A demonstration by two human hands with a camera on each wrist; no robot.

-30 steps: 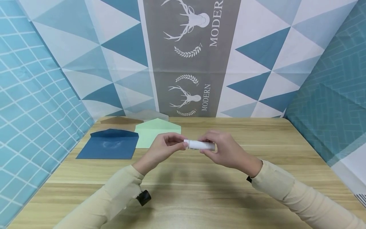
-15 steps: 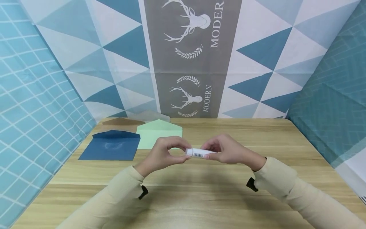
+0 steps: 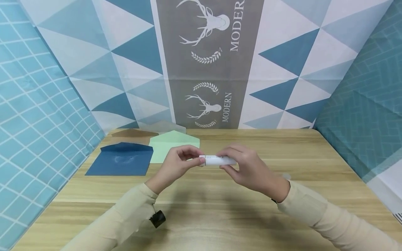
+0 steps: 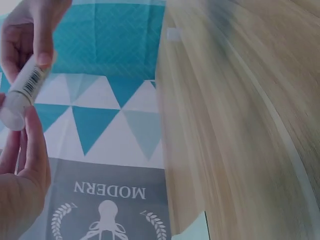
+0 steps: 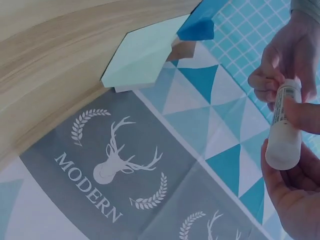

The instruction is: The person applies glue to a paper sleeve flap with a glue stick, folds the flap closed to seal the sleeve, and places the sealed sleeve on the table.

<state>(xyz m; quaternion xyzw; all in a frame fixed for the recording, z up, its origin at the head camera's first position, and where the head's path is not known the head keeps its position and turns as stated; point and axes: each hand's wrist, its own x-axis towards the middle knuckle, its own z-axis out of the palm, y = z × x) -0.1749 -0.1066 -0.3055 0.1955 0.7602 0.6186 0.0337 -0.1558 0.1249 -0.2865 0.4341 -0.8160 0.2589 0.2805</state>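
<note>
A white glue stick (image 3: 216, 160) with a barcode label is held level above the table, between both hands. My left hand (image 3: 179, 163) pinches its narrow left end, at the seam, between thumb and fingers. Around the wider right end my right hand (image 3: 248, 165) curls, thumb below and fingers over the top. In the left wrist view the barcode shows on the glue stick (image 4: 27, 90). The right wrist view shows the round whitish end of the glue stick (image 5: 284, 150) between the right thumb and fingers.
A dark blue envelope (image 3: 119, 164), a pale green envelope (image 3: 160, 148), a brown envelope (image 3: 135, 133) and a grey one (image 3: 164, 126) lie at the back left, flaps up. A small pale translucent piece (image 3: 286, 176) lies beyond the right wrist. Patterned cloth (image 3: 276, 62) walls the wooden table (image 3: 201, 216).
The glue stick has turned about its length, so its barcode no longer faces the head camera. Both hands have risen slightly since half a second ago, and the right hand has rolled over it.
</note>
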